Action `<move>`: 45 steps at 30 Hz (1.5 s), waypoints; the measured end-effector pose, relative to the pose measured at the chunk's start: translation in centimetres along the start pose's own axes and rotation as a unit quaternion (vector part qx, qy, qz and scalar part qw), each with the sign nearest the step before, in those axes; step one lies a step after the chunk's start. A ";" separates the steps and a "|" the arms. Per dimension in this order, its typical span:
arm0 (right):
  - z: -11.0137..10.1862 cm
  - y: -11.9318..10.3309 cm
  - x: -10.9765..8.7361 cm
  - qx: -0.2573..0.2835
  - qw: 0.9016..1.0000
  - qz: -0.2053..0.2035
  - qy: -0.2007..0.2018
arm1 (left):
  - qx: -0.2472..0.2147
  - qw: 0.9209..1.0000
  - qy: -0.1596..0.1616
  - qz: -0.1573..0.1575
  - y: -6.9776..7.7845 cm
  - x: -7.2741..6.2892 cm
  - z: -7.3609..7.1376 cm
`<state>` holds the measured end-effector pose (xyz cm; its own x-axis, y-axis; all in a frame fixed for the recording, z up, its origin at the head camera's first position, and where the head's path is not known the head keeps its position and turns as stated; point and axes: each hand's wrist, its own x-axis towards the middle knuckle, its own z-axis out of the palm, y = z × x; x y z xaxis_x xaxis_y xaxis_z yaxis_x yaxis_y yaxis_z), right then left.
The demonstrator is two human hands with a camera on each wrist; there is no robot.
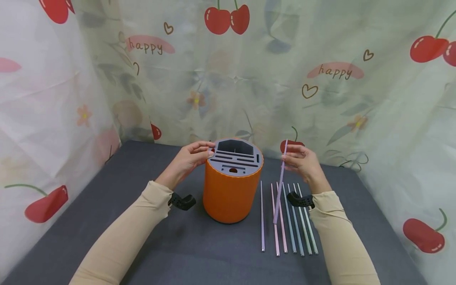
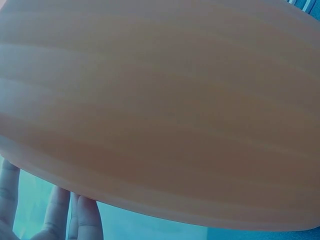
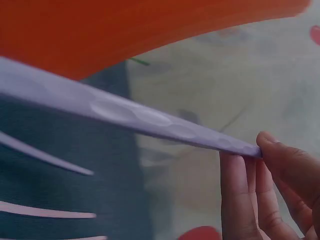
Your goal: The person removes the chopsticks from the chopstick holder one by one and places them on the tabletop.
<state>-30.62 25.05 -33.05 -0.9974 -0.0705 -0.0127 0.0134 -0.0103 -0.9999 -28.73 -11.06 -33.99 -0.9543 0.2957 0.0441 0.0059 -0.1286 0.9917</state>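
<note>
An orange cylindrical utensil holder [image 1: 228, 198] stands upright with a grey slotted top. My left hand [image 1: 185, 160] touches the left edge of that top with its thumb and fingertips. The left wrist view is mostly filled by the holder's wall [image 2: 165, 110], with straight fingers [image 2: 56, 210] at its edge. To the right, my right hand [image 1: 303, 162] pinches a lavender chopstick [image 1: 280, 186] near its thin upper end. The chopstick slants, thick end down, above several others on the table. In the right wrist view, thumb and fingers meet on the tip of this chopstick [image 3: 150, 117].
Several chopsticks lie side by side right of the holder: a lavender one [image 1: 262, 221], pink ones [image 1: 283, 221], blue ones and pale green ones [image 1: 310, 225]. They rest on a dark grey tabletop [image 1: 213, 253]. Cherry-printed curtains [image 1: 228, 79] enclose the back and sides.
</note>
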 end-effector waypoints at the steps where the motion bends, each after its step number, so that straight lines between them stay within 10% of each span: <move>1: 0.1 1.2 0.1 -0.018 1.000 0.016 -0.002 | 0.000 1.000 0.001 0.000 0.0 0.0 0.0; 15: 1.5 9.3 1.2 -0.159 0.979 0.122 0.033 | -0.003 1.000 -0.001 0.002 -0.1 -0.1 0.2; 45: 3.1 12.0 2.0 -0.234 0.955 0.170 0.071 | -0.009 1.000 0.010 0.004 -0.1 0.0 0.1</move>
<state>-32.27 21.72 -45.00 -0.9409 0.1449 -0.3061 0.3384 0.4377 -0.8330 -28.74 -10.91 -34.09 -0.9602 0.2748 0.0497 0.0088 -0.1480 0.9889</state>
